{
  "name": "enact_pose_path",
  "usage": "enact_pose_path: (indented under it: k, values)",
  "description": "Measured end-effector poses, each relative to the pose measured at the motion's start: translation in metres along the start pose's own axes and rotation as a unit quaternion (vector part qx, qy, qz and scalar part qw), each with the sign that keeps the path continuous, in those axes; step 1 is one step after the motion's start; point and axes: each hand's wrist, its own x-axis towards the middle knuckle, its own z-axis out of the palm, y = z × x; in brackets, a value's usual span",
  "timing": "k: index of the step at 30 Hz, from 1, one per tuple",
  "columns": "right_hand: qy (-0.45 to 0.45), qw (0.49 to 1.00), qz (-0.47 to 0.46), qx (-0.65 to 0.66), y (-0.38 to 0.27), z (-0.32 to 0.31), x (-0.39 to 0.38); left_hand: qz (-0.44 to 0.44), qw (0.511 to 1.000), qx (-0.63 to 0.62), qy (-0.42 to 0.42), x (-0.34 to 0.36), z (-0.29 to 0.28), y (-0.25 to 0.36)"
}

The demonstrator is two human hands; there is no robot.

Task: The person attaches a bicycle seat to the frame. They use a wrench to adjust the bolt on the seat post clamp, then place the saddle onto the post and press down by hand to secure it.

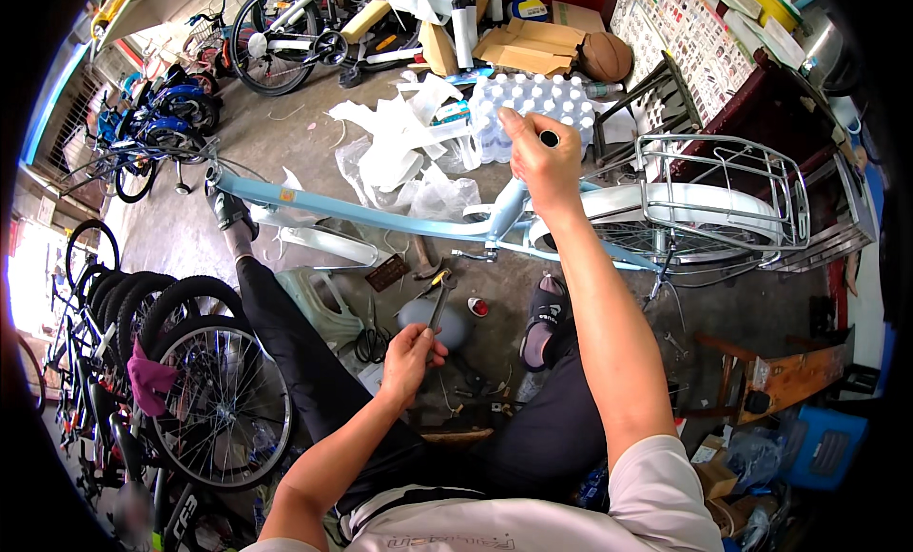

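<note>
My left hand is closed round the lower end of a metal wrench, whose jaw points away from me. Ahead and to the right, my right hand wraps the top of the seat tube of a light blue bicycle frame; the tube's dark open end shows among the fingers. The frame lies across in front of me, with no saddle on it. At its right end are a rear wheel under a white mudguard and a metal rack. My left foot is beside the frame's left end.
A hammer, a grey-green plastic stool and small parts lie on the floor before me. Beyond the frame are white wrapping and packed water bottles. Wheels and bicycles crowd the left; a wooden stool lies right.
</note>
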Motion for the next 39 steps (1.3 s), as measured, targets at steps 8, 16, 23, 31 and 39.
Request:
enact_pose_path:
  k: [8,16,23,31,39]
  values:
    - [-0.025,0.999,0.013,0.042,-0.006,-0.001,-0.001,0.001,1.000,-0.002,0.003,-0.001,0.000,0.004]
    - [-0.034,0.998,0.011,0.049,-0.003,-0.002,-0.001,0.007,1.000,-0.003,0.004,-0.004,0.000,0.005]
    - [-0.043,0.998,0.023,0.032,0.001,-0.004,-0.002,0.008,1.000,0.005,0.004,-0.006,0.000,0.011]
    - [-0.094,0.989,0.024,0.109,-0.007,-0.012,-0.001,0.036,0.999,0.022,0.015,0.001,-0.009,0.022]
    - [-0.155,0.988,0.021,0.010,-0.020,-0.027,0.000,0.203,0.966,0.157,0.045,0.031,-0.020,0.118]
